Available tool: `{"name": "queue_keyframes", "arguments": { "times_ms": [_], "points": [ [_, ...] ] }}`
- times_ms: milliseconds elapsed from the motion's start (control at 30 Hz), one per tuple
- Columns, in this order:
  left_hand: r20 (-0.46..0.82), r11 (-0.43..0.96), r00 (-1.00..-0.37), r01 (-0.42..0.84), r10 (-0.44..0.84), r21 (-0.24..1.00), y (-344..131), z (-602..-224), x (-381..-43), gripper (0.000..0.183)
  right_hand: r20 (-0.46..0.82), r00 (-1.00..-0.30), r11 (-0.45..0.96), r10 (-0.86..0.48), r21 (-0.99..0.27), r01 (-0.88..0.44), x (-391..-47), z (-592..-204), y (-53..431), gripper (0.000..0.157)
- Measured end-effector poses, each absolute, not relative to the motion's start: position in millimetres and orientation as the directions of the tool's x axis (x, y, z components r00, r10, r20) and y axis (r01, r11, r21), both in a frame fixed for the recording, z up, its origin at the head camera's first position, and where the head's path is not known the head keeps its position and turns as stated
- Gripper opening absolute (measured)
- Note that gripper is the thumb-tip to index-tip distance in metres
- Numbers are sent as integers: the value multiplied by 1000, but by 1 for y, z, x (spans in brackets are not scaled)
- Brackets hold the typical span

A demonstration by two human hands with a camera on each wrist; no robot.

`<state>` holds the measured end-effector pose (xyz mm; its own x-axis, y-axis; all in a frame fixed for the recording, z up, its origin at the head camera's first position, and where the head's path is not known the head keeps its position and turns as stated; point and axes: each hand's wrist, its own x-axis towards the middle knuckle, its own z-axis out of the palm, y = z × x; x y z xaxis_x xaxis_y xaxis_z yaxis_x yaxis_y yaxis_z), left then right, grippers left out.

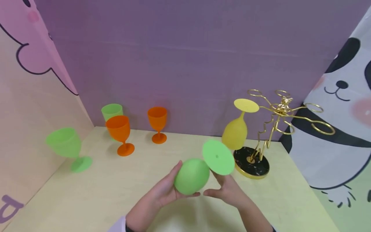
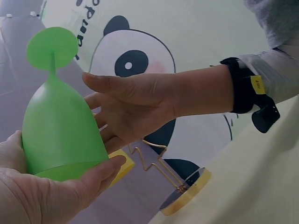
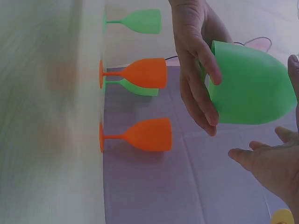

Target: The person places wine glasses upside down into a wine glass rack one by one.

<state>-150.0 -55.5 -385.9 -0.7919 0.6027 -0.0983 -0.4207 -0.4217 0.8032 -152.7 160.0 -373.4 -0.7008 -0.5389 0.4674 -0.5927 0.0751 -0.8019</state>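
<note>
A light green plastic goblet (image 1: 191, 178) is held above the table, tipped upside down with its round foot toward the upper right. My left hand (image 1: 166, 190) grips its bowl near the rim, thumb on one side and fingers on the other, as the left wrist view shows on the goblet (image 2: 63, 126). My right hand (image 1: 229, 192) is beside the stem and foot, its fingers spread and partly hidden behind the foot. In the right wrist view the right-hand fingers (image 3: 261, 156) are extended close to the bowl, not wrapped round it.
A gold wire rack (image 1: 281, 110) with several ring-ended arms stands on a black marbled base (image 1: 251, 165) at the right. One yellow goblet (image 1: 235, 133) hangs upside down from it. Orange goblets (image 1: 118, 127) (image 1: 157, 118) and green goblets (image 1: 66, 141) (image 1: 112, 110) stand upright at the left.
</note>
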Motion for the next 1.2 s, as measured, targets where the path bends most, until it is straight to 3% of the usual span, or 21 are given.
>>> {"name": "queue_keyframes", "arguments": {
  "times_ms": [233,767,1200],
  "points": [
    [-100,-370,-762,-419,639,829,-53,-394,-148,63,544,-590,-5,-597,-738,-675,-157,-375,156,97],
    [-125,-373,-747,-461,653,805,-50,-398,-145,70,549,-550,-92,-629,-755,-649,-157,-375,150,91],
    [-97,-395,-721,-481,686,783,-49,-399,-146,69,463,-647,5,-606,-811,-585,-156,-376,150,82]
  ]
}}
